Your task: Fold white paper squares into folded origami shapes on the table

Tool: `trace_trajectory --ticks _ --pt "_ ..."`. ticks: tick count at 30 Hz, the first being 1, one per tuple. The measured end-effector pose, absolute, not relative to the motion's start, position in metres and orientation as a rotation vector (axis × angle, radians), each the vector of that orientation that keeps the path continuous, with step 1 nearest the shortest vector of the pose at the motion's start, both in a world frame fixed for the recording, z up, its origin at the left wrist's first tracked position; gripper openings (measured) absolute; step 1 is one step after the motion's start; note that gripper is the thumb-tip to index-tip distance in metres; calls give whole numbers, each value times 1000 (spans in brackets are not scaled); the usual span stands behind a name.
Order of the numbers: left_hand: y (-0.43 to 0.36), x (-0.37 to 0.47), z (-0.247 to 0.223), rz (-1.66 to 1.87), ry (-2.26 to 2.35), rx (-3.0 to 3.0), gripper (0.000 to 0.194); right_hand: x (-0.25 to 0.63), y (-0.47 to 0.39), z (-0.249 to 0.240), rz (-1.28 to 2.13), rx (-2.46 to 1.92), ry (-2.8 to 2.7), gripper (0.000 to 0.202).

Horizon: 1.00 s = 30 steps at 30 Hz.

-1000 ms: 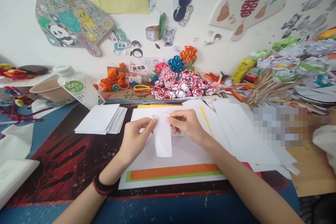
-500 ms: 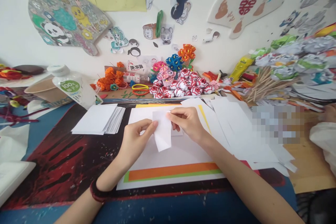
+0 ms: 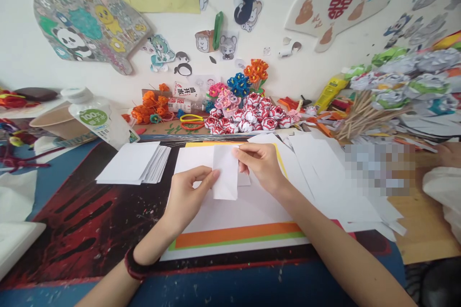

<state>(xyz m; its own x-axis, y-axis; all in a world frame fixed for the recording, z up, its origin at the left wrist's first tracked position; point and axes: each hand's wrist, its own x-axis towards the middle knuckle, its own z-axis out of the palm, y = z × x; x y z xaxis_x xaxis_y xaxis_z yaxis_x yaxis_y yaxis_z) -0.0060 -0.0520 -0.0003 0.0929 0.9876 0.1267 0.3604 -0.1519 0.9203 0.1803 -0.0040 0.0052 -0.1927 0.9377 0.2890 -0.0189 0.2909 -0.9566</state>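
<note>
A small white rectangular piece of paper (image 3: 226,180) is held up between my two hands. My left hand (image 3: 191,192) pinches its left edge, thumb in front. At the upper right corner my right hand (image 3: 258,160) grips it between thumb and fingers. Whether the paper is folded double I cannot tell. Beneath, large white sheets (image 3: 216,218) lie stacked with coloured ones, and orange paper (image 3: 237,235) shows along the near edge. Another small white piece (image 3: 245,180) rests behind the held paper, partly hidden.
To the left stands a stack of white paper squares (image 3: 127,163), with a tilted plastic bottle (image 3: 99,117) behind. Red-and-white paper flowers (image 3: 252,115) line the back. Loose white sheets (image 3: 331,182) and wooden sticks (image 3: 363,115) are at right, where another person's sleeve (image 3: 444,196) shows.
The held paper has shifted slightly right and up and turned straighter, its lower edge now nearly level. Both hands keep hold and have moved a little to the right.
</note>
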Motion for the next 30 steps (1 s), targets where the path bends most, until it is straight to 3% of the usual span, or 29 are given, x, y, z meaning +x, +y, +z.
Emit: trace_trajectory --ticks 13,22,30 --pt "-52 -4 -5 1045 1316 1642 24 184 0 5 1032 -900 -1390 33" --pt "-49 -7 -6 1010 1478 1723 36 183 2 0 1038 -913 -1298 29" --pt "-34 -22 -4 867 1545 2163 33 193 20 -8 1326 -1035 -1326 24"
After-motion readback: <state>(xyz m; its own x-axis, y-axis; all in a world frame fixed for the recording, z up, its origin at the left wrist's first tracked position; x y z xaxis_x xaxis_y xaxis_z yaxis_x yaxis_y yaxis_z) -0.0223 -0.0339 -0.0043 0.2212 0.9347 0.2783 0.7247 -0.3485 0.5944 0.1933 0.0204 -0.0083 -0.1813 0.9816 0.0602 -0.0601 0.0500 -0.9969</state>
